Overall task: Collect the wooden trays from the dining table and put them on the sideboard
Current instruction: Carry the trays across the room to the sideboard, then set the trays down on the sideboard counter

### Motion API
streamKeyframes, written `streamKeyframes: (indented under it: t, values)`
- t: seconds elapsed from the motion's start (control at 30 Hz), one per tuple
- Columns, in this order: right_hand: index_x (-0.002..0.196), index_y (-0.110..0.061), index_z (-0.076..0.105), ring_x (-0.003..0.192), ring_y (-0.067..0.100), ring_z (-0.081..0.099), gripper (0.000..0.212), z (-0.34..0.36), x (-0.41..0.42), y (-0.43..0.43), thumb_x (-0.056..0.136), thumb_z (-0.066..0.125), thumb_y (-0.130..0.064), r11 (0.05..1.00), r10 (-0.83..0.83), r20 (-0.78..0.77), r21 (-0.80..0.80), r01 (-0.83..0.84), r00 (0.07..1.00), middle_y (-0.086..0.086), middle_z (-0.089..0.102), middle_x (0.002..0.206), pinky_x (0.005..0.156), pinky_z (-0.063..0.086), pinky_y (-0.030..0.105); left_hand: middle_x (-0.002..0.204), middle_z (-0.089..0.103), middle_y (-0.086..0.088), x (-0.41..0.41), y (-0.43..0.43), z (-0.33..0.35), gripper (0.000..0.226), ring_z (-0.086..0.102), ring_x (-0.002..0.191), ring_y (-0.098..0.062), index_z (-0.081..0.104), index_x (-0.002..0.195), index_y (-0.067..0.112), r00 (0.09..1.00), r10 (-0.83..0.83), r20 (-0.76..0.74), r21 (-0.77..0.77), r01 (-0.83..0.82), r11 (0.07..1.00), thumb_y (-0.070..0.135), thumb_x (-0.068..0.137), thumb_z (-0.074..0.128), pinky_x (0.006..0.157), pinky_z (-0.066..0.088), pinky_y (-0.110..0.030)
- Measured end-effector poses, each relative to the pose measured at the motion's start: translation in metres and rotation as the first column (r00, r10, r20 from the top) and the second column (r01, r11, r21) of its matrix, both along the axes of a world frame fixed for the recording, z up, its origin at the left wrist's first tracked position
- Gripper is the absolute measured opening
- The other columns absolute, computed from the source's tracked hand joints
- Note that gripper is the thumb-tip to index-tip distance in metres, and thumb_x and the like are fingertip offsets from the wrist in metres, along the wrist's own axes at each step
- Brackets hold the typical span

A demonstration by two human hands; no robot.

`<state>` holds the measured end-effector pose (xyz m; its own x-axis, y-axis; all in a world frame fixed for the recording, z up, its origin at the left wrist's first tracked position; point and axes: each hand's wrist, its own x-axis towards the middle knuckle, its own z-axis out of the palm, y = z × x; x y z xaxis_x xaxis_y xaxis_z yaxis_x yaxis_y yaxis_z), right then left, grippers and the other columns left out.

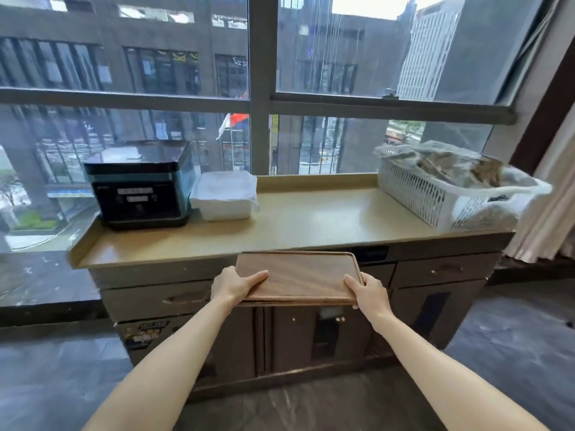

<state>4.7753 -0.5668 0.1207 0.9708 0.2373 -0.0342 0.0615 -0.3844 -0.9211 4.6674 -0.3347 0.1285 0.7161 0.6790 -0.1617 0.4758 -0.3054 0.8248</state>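
Observation:
I hold a stack of brown wooden trays (pixel 298 275) level in front of me, just short of the sideboard's front edge and slightly below its top. At least two trays show, one under the other. My left hand (pixel 233 283) grips the near left corner with the thumb on top. My right hand (pixel 368 289) grips the near right corner the same way. The sideboard (pixel 311 219) has a tan top with a low raised rim and dark drawers and doors below.
On the sideboard's left stands a black appliance (pixel 140 185) with a white lidded box (pixel 224 194) beside it. A white plastic basket (pixel 451 188) with bagged contents fills the right end. Large windows rise behind; a curtain (pixel 547 213) hangs at the right.

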Motion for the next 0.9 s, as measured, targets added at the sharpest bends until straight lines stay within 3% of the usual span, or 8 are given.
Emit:
streamKeyframes:
  t: [0.17,0.3,0.47,0.57,0.7,0.9]
  values:
    - [0.096,-0.008,0.064,0.067,0.015,0.055,0.023,0.021,0.125,0.047,0.09,0.055,-0.028,1.0,0.012,0.02,-0.011,-0.012,1.0,0.003,0.062,0.079,0.057,0.048,0.025,0.115,0.068,-0.015,0.12,0.045,0.011,0.074,0.061,0.108,-0.033,0.064,0.112,0.002,1.0,0.02,0.02,-0.021,-0.019,1.0,0.06,0.066,0.07,0.094,0.049,-0.039]
    - [0.085,-0.008,0.06,0.06,0.014,0.053,0.022,0.021,0.2,0.073,0.09,0.054,-0.029,0.999,0.029,0.004,-0.042,-0.029,1.0,0.001,0.058,0.071,0.044,0.041,0.018,0.115,0.07,-0.011,0.192,0.07,0.011,0.068,0.062,0.108,-0.03,0.064,0.112,0.008,0.999,0.04,0.037,-0.028,-0.039,0.999,0.057,0.066,0.071,0.095,0.049,-0.038]
    - [0.065,-0.011,0.053,0.057,0.017,0.048,0.03,-0.001,0.275,0.102,0.09,0.054,-0.028,0.997,0.049,-0.079,-0.061,-0.054,0.996,0.003,0.053,0.062,0.051,0.035,0.026,0.111,0.071,-0.01,0.26,0.094,-0.006,0.067,0.062,0.106,-0.031,0.065,0.108,0.008,0.995,0.088,-0.043,-0.033,-0.089,0.995,0.06,0.065,0.071,0.09,0.051,-0.037]
    - [0.07,-0.006,0.053,0.06,0.022,0.047,0.03,-0.016,0.321,0.123,0.089,0.055,-0.029,0.993,0.068,-0.11,-0.084,-0.077,0.992,0.008,0.053,0.065,0.055,0.033,0.031,0.113,0.069,-0.011,0.3,0.109,-0.019,0.071,0.061,0.108,-0.032,0.063,0.108,0.007,0.988,0.133,-0.084,-0.043,-0.137,0.99,0.061,0.064,0.07,0.092,0.051,-0.039]
    - [0.074,-0.009,0.058,0.064,0.019,0.049,0.022,-0.029,0.392,0.154,0.088,0.056,-0.026,0.991,0.096,-0.12,-0.081,-0.106,0.988,0.002,0.055,0.066,0.055,0.034,0.029,0.111,0.069,-0.01,0.361,0.132,-0.032,0.07,0.062,0.105,-0.031,0.063,0.106,0.005,0.98,0.19,-0.065,-0.089,-0.196,0.977,0.058,0.061,0.074,0.093,0.051,-0.04]
    - [0.084,-0.002,0.062,0.067,0.021,0.049,0.024,-0.035,0.503,0.192,0.089,0.055,-0.024,0.984,0.136,-0.149,-0.095,-0.151,0.979,0.006,0.056,0.071,0.056,0.034,0.028,0.111,0.069,-0.011,0.463,0.158,-0.032,0.062,0.061,0.106,-0.029,0.062,0.107,0.006,0.962,0.239,-0.134,-0.09,-0.251,0.964,0.055,0.069,0.071,0.077,0.042,-0.029]
